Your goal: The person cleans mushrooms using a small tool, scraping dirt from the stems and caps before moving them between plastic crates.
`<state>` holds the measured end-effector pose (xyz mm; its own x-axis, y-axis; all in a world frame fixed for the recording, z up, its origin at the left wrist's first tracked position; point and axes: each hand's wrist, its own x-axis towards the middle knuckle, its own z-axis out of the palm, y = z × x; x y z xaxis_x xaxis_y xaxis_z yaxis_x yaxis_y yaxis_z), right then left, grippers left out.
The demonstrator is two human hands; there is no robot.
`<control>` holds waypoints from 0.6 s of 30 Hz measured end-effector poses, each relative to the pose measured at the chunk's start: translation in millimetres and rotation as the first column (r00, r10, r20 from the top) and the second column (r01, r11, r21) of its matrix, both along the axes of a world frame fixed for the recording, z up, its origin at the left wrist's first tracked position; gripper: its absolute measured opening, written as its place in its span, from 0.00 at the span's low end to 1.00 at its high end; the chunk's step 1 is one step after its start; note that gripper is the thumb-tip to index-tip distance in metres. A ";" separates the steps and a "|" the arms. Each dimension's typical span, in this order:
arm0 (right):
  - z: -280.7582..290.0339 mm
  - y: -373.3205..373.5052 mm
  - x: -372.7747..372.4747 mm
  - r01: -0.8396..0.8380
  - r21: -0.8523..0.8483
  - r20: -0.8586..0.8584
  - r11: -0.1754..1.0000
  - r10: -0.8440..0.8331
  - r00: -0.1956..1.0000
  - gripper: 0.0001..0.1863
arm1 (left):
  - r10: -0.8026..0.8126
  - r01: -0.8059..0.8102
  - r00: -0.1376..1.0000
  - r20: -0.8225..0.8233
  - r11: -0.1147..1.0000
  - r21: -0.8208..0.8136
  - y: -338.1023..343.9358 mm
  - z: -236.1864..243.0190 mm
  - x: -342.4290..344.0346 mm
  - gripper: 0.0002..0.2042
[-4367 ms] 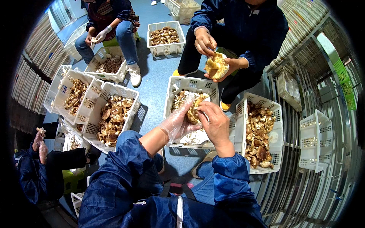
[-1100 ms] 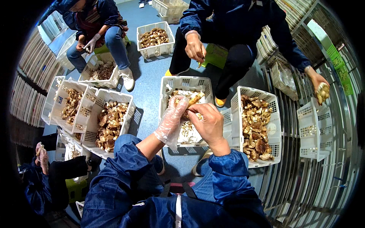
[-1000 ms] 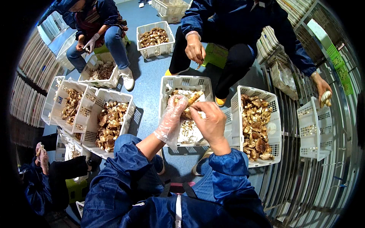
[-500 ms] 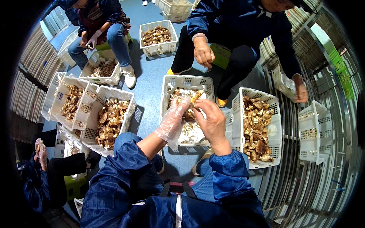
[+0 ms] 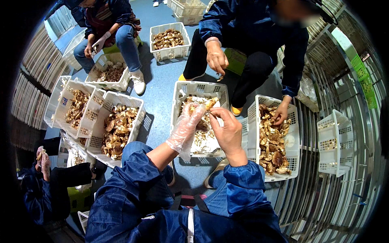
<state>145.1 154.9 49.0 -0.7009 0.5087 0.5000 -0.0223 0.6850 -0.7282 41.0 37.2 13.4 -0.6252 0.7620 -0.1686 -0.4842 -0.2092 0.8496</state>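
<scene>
In a clear plastic glove, my left hand is closed around a mushroom with a pale, yellowish stem. My bare right hand is closed in a pinch beside that mushroom. What its fingertips hold, if anything, is too small to make out. Both hands are over a white plastic crate between my knees, holding whitish trimmings and brown bits. Close to my right hand stands another white crate, filled with brown mushrooms.
A co-worker opposite has one hand in the right crate and the other above the middle crate. More mushroom crates stand at left, another farther back. Two other people sit at left. Metal racks line the right.
The co-worker's hand at the right has come inward into the mushroom crate. Their other hand has lowered slightly. My hands stay nearly in place on the mushroom.
</scene>
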 end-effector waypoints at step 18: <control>5.2 3.9 -1.3 0.069 0.260 -0.052 0.963 -0.058 0.997 0.09 | -0.100 0.068 0.956 0.275 0.990 0.122 -2.6 12.8 -2.5 0.24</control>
<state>143.8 158.7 54.2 -0.6457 0.3992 0.6510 -0.0006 0.8522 -0.5232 38.5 34.6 26.2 -0.4981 0.8334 -0.2395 -0.7190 -0.2426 0.6513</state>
